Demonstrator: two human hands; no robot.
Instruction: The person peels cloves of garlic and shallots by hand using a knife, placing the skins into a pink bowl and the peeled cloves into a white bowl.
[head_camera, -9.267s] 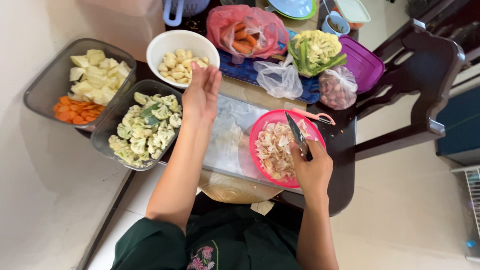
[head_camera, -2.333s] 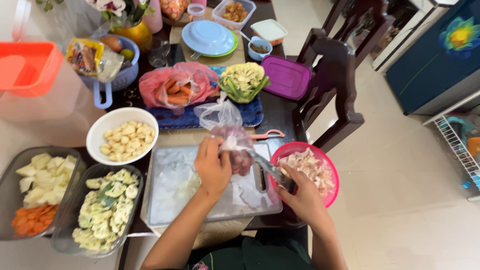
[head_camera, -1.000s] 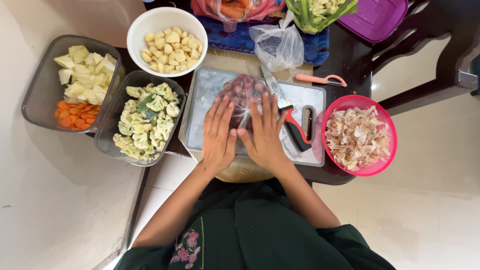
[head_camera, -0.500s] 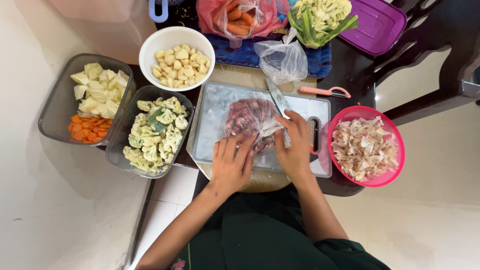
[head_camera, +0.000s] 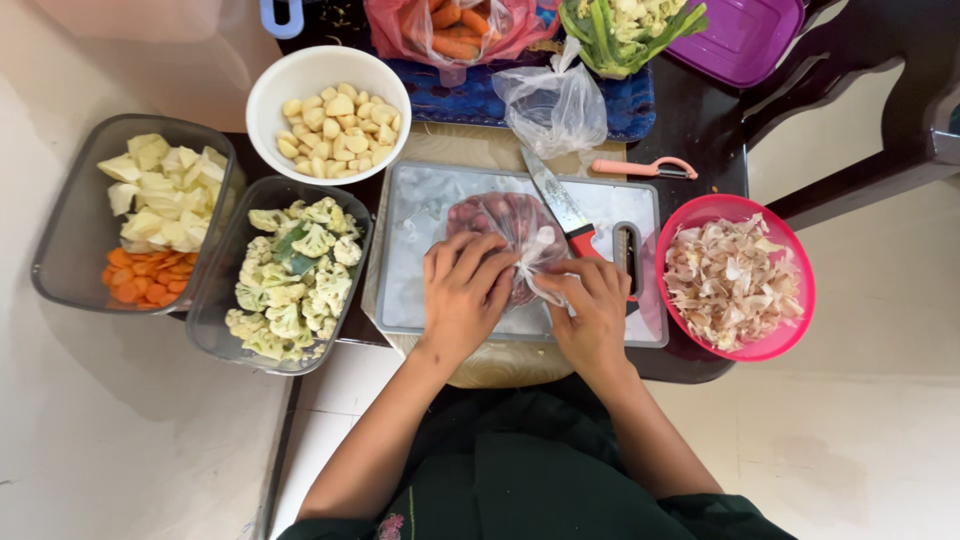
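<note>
Head view: both hands grip a clear bag of small red onions (head_camera: 500, 235) on the cutting board (head_camera: 420, 200); left hand (head_camera: 462, 295) clasps its side, right hand (head_camera: 592, 310) pinches the knotted neck (knife (head_camera: 560, 205) at 1 o'clock, pink bowl (head_camera: 790, 250) at 3)

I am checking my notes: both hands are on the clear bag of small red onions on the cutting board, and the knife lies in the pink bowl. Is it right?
Not quite. In the head view the knife lies on the cutting board, not in the pink bowl, which holds peels. Both the left hand and the right hand are on the bag.
</note>
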